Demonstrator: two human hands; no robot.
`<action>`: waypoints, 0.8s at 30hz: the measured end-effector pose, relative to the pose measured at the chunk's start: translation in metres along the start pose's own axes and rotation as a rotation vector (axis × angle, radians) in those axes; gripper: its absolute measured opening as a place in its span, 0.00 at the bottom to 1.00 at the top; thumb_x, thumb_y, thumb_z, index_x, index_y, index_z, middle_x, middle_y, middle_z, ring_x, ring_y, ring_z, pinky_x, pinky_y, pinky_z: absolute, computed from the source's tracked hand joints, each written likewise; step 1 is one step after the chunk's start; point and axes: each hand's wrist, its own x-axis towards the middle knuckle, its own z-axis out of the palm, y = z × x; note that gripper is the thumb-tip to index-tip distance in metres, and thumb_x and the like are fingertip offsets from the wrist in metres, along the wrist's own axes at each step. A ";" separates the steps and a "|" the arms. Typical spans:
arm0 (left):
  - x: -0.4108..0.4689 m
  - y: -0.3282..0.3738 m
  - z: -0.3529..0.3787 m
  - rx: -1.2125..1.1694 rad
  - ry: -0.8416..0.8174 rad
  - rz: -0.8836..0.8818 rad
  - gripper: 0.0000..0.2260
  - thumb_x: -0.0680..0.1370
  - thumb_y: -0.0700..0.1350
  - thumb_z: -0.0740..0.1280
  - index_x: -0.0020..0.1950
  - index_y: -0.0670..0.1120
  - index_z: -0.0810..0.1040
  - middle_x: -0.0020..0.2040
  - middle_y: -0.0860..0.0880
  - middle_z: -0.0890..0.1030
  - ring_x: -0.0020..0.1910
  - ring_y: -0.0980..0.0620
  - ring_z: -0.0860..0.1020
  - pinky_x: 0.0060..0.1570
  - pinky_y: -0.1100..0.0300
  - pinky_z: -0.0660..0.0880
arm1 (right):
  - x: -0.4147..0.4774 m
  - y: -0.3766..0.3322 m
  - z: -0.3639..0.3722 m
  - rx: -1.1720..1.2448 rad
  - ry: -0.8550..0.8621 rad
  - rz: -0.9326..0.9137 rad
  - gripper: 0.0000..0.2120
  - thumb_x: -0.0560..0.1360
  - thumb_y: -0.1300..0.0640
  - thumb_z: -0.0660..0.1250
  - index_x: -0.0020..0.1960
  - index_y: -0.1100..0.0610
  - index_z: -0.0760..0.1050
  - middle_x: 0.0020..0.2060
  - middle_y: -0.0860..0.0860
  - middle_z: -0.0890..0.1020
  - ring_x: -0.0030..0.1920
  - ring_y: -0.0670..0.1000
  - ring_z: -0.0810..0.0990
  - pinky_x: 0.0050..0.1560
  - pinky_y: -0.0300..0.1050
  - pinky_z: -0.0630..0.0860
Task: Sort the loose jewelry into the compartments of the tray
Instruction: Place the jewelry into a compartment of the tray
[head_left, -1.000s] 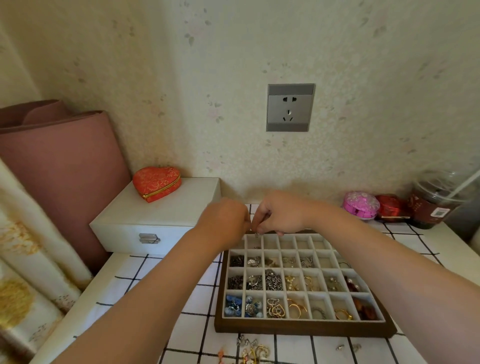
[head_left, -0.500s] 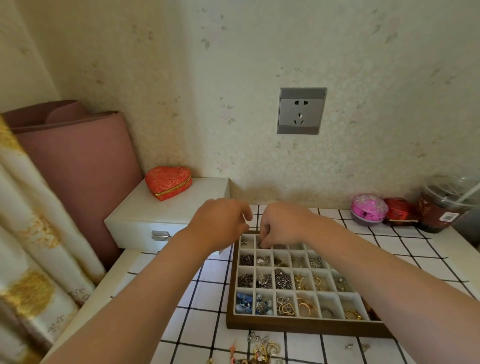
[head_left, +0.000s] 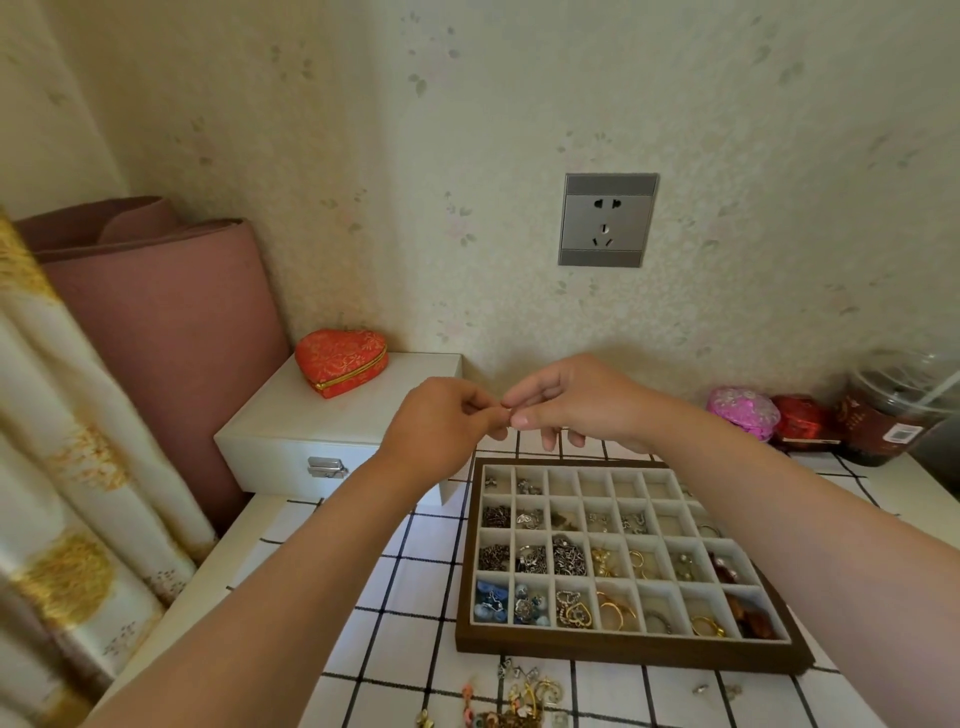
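Observation:
A dark wooden tray (head_left: 618, 657) with many grey compartments lies on the checked tabletop; most compartments hold silver, gold, blue or amber pieces, and several in the back row look bare. Above its back left corner my left hand (head_left: 441, 423) and my right hand (head_left: 566, 405) meet fingertip to fingertip, pinching one tiny piece of jewelry (head_left: 508, 414) between them; it is too small to make out. A pile of loose jewelry (head_left: 519, 699) lies in front of the tray.
A white jewelry box (head_left: 332, 421) with a red heart-shaped case (head_left: 341, 361) stands left of the tray. A pink case (head_left: 743, 410), a red case (head_left: 797, 418) and a plastic drink cup (head_left: 893, 410) sit at the back right. Two small studs (head_left: 717, 690) lie near the front.
Both hands have risen from the tray's back row and come together in the air above its back left corner. The camera has shifted, so the tray sits lower right in view.

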 end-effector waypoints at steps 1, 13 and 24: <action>-0.001 0.001 -0.001 -0.055 0.015 -0.012 0.04 0.77 0.50 0.71 0.43 0.53 0.83 0.37 0.57 0.85 0.41 0.60 0.82 0.45 0.62 0.76 | 0.000 -0.001 0.001 0.007 0.014 -0.008 0.09 0.73 0.60 0.76 0.53 0.53 0.85 0.43 0.49 0.87 0.34 0.47 0.81 0.28 0.37 0.71; -0.023 -0.003 -0.008 -0.030 -0.005 -0.005 0.05 0.79 0.48 0.69 0.46 0.50 0.85 0.38 0.56 0.84 0.32 0.67 0.76 0.34 0.74 0.67 | -0.006 -0.006 0.020 -0.157 0.020 -0.095 0.02 0.74 0.55 0.76 0.46 0.52 0.86 0.38 0.48 0.87 0.30 0.47 0.82 0.42 0.41 0.80; -0.028 -0.028 0.002 0.784 -0.163 0.350 0.17 0.77 0.61 0.62 0.62 0.60 0.80 0.75 0.52 0.67 0.78 0.49 0.54 0.77 0.48 0.41 | 0.002 0.011 0.049 -0.913 -0.087 -0.183 0.07 0.77 0.51 0.68 0.49 0.50 0.84 0.37 0.44 0.78 0.39 0.47 0.78 0.35 0.42 0.69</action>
